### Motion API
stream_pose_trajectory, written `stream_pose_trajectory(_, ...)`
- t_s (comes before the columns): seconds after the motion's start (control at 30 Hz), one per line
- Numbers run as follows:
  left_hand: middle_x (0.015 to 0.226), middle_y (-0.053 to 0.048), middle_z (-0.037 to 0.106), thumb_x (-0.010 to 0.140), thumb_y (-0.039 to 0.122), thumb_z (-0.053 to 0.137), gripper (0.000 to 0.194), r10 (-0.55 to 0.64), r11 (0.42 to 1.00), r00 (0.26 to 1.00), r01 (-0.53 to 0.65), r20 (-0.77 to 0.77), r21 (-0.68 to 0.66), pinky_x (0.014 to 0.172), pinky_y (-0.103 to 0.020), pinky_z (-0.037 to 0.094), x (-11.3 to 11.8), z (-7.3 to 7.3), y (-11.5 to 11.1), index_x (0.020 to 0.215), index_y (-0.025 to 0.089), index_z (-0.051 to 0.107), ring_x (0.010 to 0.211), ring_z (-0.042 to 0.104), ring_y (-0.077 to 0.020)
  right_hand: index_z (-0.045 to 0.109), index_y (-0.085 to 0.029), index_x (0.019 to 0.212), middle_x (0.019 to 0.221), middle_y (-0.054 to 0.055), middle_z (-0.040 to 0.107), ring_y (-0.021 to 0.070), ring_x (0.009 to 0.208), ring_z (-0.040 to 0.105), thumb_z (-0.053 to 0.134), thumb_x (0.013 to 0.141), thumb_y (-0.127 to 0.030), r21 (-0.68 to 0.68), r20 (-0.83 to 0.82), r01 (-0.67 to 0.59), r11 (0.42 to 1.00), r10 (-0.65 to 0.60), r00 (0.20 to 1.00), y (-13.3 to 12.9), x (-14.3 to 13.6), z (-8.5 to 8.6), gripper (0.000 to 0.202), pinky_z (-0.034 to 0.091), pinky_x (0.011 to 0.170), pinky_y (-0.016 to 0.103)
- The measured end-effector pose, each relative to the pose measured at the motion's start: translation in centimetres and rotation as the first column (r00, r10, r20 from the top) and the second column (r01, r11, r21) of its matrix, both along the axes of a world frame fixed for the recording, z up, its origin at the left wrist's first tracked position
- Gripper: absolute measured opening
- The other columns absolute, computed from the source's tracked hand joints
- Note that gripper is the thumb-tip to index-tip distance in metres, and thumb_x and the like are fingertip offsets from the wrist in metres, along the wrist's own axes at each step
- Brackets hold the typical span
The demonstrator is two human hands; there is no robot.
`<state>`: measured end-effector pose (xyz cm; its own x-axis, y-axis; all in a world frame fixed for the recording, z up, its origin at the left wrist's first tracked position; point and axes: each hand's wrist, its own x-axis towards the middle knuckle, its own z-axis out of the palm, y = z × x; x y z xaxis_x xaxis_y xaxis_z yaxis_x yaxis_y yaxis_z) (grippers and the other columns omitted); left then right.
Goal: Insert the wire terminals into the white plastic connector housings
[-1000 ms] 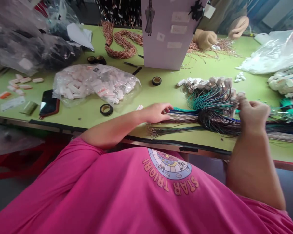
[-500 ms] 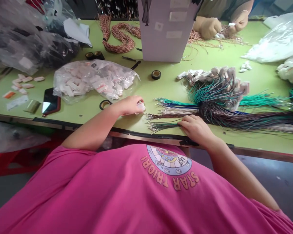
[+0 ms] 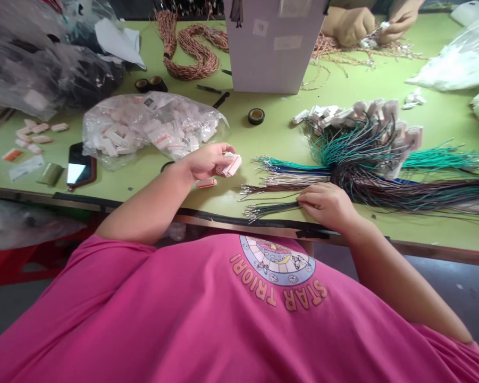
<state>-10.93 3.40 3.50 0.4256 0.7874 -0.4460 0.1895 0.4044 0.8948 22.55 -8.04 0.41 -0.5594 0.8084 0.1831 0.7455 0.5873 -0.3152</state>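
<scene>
My left hand (image 3: 210, 161) is closed on a white connector housing (image 3: 232, 165) with a red stripe, held just above the table. Below it on the green tabletop lies another such white and red housing (image 3: 206, 183). My right hand (image 3: 325, 203) pinches a small bunch of dark and green wires (image 3: 277, 208), whose metal-tipped ends point left. Beyond that hand, rows of green, blue, white and brown wires (image 3: 291, 178) are spread out, joined to a bundle (image 3: 354, 178). White connectors (image 3: 359, 111) are heaped at the bundle's far side.
A clear bag of white housings (image 3: 155, 127) lies left of centre, near a phone (image 3: 82, 166) and loose housings (image 3: 35, 133). A tape roll (image 3: 256, 116) sits before a grey box (image 3: 267, 53). Another person's hands (image 3: 354, 26) handle twisted wires at the back right.
My left hand has lifted and turned a housing, uncovering another on the table beneath. My right hand stays on the wires. The view has shifted slightly.
</scene>
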Motion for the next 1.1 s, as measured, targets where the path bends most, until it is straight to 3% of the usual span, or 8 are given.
stream_pose_trajectory(0.1, 0.081, -0.004, 0.061, 0.071, 0.021, 0.073, 0.045, 0.022, 0.999, 0.995, -0.017, 0.093, -0.047, 0.062, -0.029, 0.048, 0.6, 0.7, -1.1, 0.112, 0.014, 0.057, 0.067, 0.065, -0.0158, 0.073, -0.018, 0.078, 0.08, 0.008, 0.072, 0.0187, 0.076, 0.062, 0.051, 0.082, -0.02, -0.082, -0.088, 0.012, 0.997, -0.019, 0.996, 0.4, 0.3, 0.5, 0.023, 0.045, 0.074, 0.031)
stream_pose_trajectory(0.27, 0.078, -0.002, 0.058, 0.078, 0.018, 0.065, 0.019, 0.163, 0.976, 0.963, -0.126, 0.214, -0.178, 0.071, -0.035, 0.054, 2.5, 1.4, -2.6, 0.096, 0.011, 0.06, 0.069, 0.068, -0.016, 0.064, -0.018, 0.072, 0.071, 0.003, 0.065, 0.014, 0.066, 0.056, 0.051, 0.075, -0.022, -0.333, -0.188, -0.036, 0.942, -0.029, 0.982, 1.9, 0.3, 2.8, 0.014, 0.043, 0.065, 0.026)
stream_pose_trajectory(0.47, 0.086, -0.003, 0.067, 0.087, 0.021, 0.06, 0.018, 0.187, 0.971, 0.928, -0.125, 0.323, -0.202, 0.065, -0.029, 0.053, 5.8, 1.4, -3.5, 0.102, 0.016, 0.053, 0.07, 0.07, -0.0164, 0.068, -0.018, 0.109, 0.073, -0.002, 0.064, 0.0107, 0.063, 0.053, 0.061, 0.078, -0.027, -0.542, -0.16, -0.343, 0.768, 0.306, 0.938, 3.8, -4.3, 6.0, 0.033, 0.038, 0.061, 0.024)
stream_pose_trajectory(0.57, 0.074, 0.001, 0.062, 0.087, 0.027, 0.064, 0.03, 0.176, 0.977, 0.921, -0.122, 0.347, -0.172, 0.064, -0.03, 0.053, 6.7, 0.9, -3.9, 0.115, 0.019, 0.053, 0.06, 0.064, -0.0126, 0.07, -0.018, 0.101, 0.073, -0.002, 0.065, 0.0092, 0.062, 0.052, 0.059, 0.081, -0.025, -0.561, -0.249, -0.427, 0.709, 0.347, 0.904, 4.3, -6.3, 5.6, 0.024, 0.038, 0.062, 0.023)
stream_pose_trajectory(0.7, 0.085, -0.003, 0.066, 0.079, 0.024, 0.072, 0.04, 0.179, 0.966, 0.922, -0.1, 0.342, -0.237, 0.071, -0.031, 0.056, 6.5, -0.3, -4.1, 0.115, 0.018, 0.056, 0.074, 0.067, -0.0151, 0.068, -0.015, 0.082, 0.073, 0.0, 0.064, 0.0094, 0.064, 0.051, 0.055, 0.083, -0.027, -0.49, -0.487, -0.253, 0.834, -0.021, 0.873, 4.8, -6.6, 3.3, 0.018, 0.04, 0.063, 0.023)
stream_pose_trajectory(0.8, 0.097, -0.006, 0.069, 0.07, 0.009, 0.075, 0.052, 0.119, 0.972, 0.926, -0.034, 0.36, -0.233, 0.075, -0.032, 0.057, 6.1, -1.1, -3.9, 0.117, 0.017, 0.055, 0.086, 0.07, -0.0196, 0.067, -0.014, 0.078, 0.068, -0.001, 0.06, 0.0088, 0.061, 0.047, 0.056, 0.082, -0.029, -0.488, -0.537, -0.044, 0.872, -0.26, 0.803, 5.0, -6.2, 2.2, 0.02, 0.038, 0.059, 0.023)
stream_pose_trajectory(0.93, 0.091, -0.004, 0.069, 0.068, 0.009, 0.076, 0.06, 0.044, 0.987, 0.927, 0.016, 0.372, -0.159, 0.063, -0.026, 0.054, 5.9, -1.4, -3.8, 0.122, 0.019, 0.053, 0.077, 0.071, -0.0183, 0.068, -0.014, 0.075, 0.059, -0.003, 0.056, 0.0078, 0.055, 0.044, 0.057, 0.081, -0.027, -0.438, -0.472, 0.057, 0.897, -0.284, 0.835, 4.9, -6.0, 2.3, 0.018, 0.035, 0.056, 0.023)
stream_pose_trajectory(1.1, 0.093, -0.006, 0.071, 0.07, 0.012, 0.075, 0.058, 0.021, 0.974, 0.911, 0.075, 0.413, -0.214, 0.06, -0.023, 0.053, 5.8, -1.6, -3.9, 0.123, 0.017, 0.052, 0.081, 0.073, -0.0198, 0.068, -0.016, 0.075, 0.065, 0.0, 0.064, 0.0104, 0.059, 0.052, 0.052, 0.087, -0.024, -0.217, -0.416, 0.065, 0.974, -0.152, 0.897, 4.2, -5.9, 2.3, 0.021, 0.039, 0.06, 0.024)
